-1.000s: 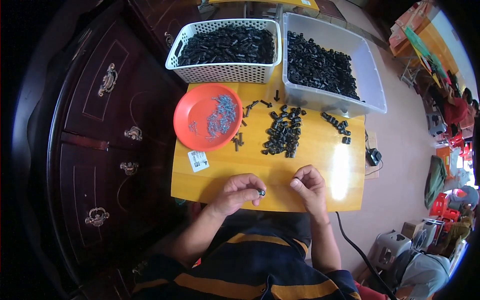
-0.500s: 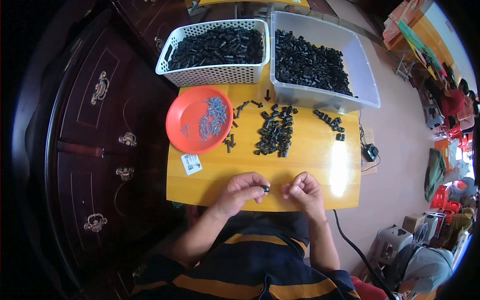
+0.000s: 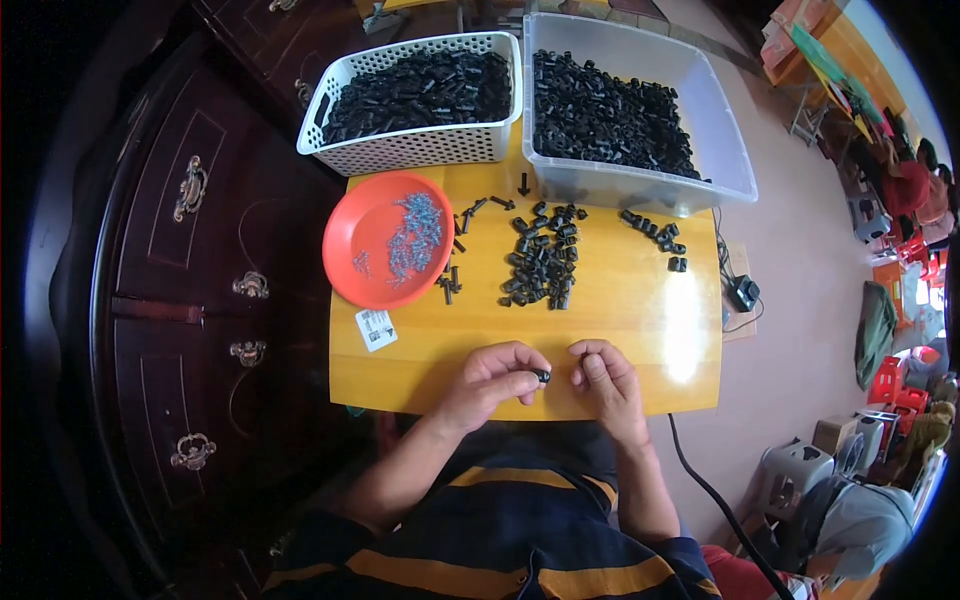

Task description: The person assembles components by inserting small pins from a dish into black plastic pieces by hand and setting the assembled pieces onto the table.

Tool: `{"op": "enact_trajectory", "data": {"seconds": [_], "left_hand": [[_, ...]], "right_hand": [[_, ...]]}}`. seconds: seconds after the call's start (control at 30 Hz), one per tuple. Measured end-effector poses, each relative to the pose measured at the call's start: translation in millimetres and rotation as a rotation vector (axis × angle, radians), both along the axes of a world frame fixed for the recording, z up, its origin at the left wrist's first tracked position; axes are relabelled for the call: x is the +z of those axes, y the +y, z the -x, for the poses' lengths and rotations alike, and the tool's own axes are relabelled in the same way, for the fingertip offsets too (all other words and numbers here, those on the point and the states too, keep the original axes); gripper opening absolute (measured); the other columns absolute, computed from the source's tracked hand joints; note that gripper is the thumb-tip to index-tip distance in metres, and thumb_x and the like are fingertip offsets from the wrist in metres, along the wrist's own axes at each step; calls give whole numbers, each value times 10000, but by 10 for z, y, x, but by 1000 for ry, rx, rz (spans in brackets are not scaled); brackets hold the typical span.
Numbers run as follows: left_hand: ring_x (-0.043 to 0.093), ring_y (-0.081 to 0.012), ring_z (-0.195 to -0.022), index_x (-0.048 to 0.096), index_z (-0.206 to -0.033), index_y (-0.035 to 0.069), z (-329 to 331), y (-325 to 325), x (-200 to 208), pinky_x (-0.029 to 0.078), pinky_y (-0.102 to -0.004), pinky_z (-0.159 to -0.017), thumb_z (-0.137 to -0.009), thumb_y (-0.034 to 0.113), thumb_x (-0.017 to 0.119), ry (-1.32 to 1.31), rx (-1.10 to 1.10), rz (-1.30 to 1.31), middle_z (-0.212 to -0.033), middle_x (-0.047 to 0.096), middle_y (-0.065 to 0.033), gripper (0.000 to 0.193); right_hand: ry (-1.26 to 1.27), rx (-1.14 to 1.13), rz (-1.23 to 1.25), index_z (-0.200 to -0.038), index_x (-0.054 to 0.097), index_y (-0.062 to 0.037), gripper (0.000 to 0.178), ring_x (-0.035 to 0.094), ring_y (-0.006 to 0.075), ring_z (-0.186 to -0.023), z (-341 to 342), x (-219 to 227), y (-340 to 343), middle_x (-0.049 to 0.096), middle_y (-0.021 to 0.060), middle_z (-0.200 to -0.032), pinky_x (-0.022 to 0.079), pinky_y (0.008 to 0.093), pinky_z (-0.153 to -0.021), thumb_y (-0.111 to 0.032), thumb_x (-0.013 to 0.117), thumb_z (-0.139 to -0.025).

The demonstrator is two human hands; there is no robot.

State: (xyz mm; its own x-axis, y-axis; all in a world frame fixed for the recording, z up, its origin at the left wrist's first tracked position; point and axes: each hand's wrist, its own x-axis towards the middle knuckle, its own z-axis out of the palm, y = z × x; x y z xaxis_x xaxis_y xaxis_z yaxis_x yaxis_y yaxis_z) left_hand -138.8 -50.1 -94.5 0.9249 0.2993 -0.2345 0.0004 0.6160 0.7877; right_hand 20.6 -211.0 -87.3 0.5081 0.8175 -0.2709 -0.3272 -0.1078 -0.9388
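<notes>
My left hand (image 3: 495, 378) rests at the near edge of the small yellow table (image 3: 620, 310) and pinches a small black plastic part (image 3: 541, 376) between thumb and fingers. My right hand (image 3: 602, 376) sits just right of it with fingers curled; whether it holds anything small is hidden. A heap of small black parts (image 3: 542, 257) lies mid-table, beyond both hands. An orange dish (image 3: 385, 240) with small metal springs or screws stands at the left.
A white perforated basket (image 3: 415, 100) and a clear tub (image 3: 625, 110), both full of black parts, stand at the table's far side. A few black parts (image 3: 655, 235) lie at right, a small label (image 3: 376, 328) at left. Dark wooden cabinet (image 3: 200, 280) to the left.
The camera view has shifted slightly. Both hands stay at the near table edge; the right hand has drawn a little closer to the left hand's black part.
</notes>
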Motion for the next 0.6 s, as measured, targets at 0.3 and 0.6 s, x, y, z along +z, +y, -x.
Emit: {"op": "enact_trajectory", "data": {"seconds": [0.3, 0.6], "left_hand": [[633, -107, -820, 690, -1145, 0, -43, -45, -8, 535, -262, -776, -991, 70, 643, 3, -10, -29, -987, 685, -43, 175], [639, -89, -814, 702, -1148, 13, -50, -85, 24, 541, -244, -768, -993, 51, 660, 34, -27, -107, -994, 696, -21, 165]], "right_hand": [[92, -3, -80, -1263, 544, -21, 188, 643, 99, -888, 24, 74, -95, 694, 50, -1005, 541, 268, -839, -138, 511, -1120], [126, -4, -165, -1097, 704, -28, 89, 664, 86, -918, 107, 22, -155, 704, -5, -1012, 558, 250, -849, -41, 694, -1010]]}}
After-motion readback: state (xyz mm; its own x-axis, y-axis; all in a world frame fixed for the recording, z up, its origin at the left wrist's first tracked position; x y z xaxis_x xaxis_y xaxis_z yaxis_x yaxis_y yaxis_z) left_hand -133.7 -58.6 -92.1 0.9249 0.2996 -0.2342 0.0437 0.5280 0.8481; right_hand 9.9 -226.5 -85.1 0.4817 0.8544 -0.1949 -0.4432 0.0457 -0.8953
